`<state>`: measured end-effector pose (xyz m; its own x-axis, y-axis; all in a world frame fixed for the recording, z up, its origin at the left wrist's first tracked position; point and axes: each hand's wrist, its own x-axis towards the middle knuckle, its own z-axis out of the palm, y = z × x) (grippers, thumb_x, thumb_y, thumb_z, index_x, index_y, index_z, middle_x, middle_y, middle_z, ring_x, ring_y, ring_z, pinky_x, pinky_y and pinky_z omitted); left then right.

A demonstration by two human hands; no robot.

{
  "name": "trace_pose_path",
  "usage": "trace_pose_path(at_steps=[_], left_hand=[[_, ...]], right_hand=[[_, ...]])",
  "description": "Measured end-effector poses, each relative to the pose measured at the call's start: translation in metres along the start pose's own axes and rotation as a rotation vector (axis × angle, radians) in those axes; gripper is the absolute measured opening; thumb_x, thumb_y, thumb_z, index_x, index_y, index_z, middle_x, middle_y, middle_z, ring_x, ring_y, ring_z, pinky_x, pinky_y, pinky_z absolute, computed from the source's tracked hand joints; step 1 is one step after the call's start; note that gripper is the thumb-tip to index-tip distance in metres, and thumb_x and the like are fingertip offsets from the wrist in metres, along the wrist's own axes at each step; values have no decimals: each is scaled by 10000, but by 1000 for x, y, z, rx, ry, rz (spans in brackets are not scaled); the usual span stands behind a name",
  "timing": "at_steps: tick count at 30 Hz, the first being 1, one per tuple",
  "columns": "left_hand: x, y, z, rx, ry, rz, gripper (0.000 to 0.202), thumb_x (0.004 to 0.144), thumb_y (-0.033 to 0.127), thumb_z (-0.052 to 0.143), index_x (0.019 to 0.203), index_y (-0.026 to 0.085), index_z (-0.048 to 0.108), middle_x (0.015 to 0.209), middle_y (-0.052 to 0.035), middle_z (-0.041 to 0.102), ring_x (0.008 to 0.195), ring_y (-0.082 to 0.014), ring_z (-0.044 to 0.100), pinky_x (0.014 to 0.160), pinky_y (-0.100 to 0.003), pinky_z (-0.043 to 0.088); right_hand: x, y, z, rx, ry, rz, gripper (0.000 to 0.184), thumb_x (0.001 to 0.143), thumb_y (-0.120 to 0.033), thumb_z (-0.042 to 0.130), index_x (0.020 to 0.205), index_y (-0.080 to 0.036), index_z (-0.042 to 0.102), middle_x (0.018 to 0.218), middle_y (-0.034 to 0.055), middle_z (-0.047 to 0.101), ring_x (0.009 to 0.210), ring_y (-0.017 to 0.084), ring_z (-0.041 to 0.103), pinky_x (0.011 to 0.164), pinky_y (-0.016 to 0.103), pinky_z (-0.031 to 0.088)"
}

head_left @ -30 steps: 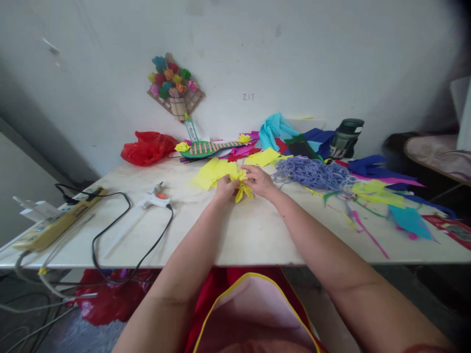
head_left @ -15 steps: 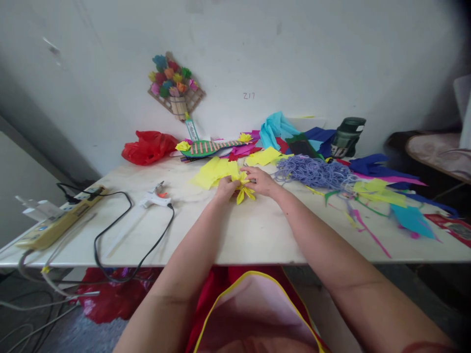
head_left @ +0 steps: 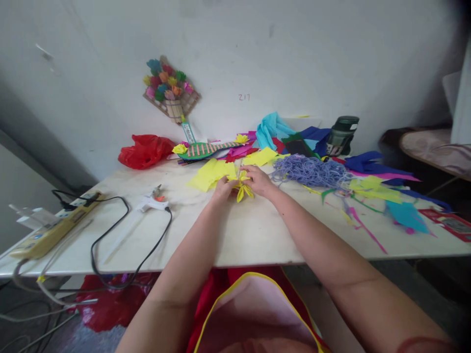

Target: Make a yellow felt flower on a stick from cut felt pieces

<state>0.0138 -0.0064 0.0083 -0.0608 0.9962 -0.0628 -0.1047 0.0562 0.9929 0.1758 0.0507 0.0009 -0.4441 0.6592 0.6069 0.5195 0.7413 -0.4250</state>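
Both hands meet over a small yellow paper flower (head_left: 243,189) near the middle of the white table (head_left: 253,230). My left hand (head_left: 222,188) pinches its left side. From the right, my right hand (head_left: 259,179) grips it with fingers curled over the top. Yellow petals stick out below and between the fingers. Flat yellow paper sheets (head_left: 210,173) lie just behind my left hand.
A white glue gun (head_left: 150,200) with a black cord lies at left, near a yellow power strip (head_left: 51,227). A purple cord pile (head_left: 311,171), coloured paper scraps (head_left: 375,189), a dark green bottle (head_left: 340,136), a red bag (head_left: 145,150) and a woven paper piece (head_left: 206,148) crowd the back and right.
The hands stay on the yellow flower with small finger shifts. The view has tilted slightly, so everything sits a little lower and further left.
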Motion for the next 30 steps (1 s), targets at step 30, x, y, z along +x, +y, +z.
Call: trace_pose_path(at_steps=[30], left_hand=[[4,-1,0,322,133,229,288,585,172,799,783,204,592,699,30,650,679,-164,628,665,-270,484]], right_hand=[[1,-2,-3,-143,-8,54,146,813,-162,718,677,-211,734,1335,87,722,1133,284,664,1020,487,548]])
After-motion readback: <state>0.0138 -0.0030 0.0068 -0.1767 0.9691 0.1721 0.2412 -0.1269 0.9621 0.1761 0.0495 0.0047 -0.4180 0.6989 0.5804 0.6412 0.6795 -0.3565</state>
